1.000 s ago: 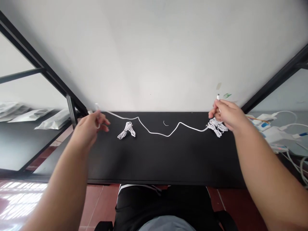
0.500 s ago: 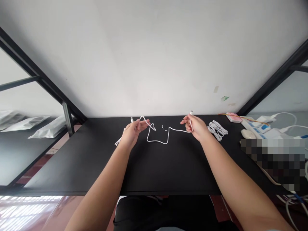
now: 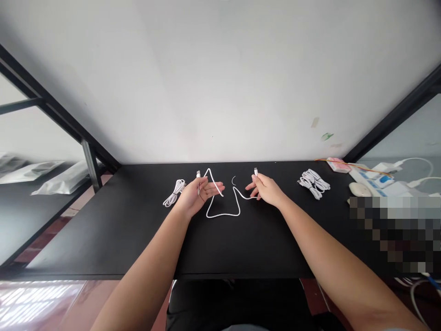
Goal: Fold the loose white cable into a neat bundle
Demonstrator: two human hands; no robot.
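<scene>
A white USB cable (image 3: 223,214) runs in loose bends between my two hands, its middle lying on the black table (image 3: 144,248). My left hand (image 3: 198,193) pinches one end between thumb and finger, with the metal plug pointing up and the other fingers stretched out. The opposite end, with its plug upright too, is pinched by my right hand (image 3: 267,187). Between the hands lies a short, thin white curved strand (image 3: 234,180). Just left of my left hand rests a coiled white cable (image 3: 174,193).
Bundled white cables (image 3: 313,184) lie right of my right hand. Farther right are a white mouse (image 3: 359,189), a pink-and-white box (image 3: 338,165) and a power strip (image 3: 368,179) with plugged-in adapters. Clear plastic bags (image 3: 64,179) lie on the left shelf. A wall (image 3: 220,92) stands behind the table.
My hands have come closer together, the right moving left and the left slightly right, each still pinching a cable end. The coiled cable on the left is now more exposed.
</scene>
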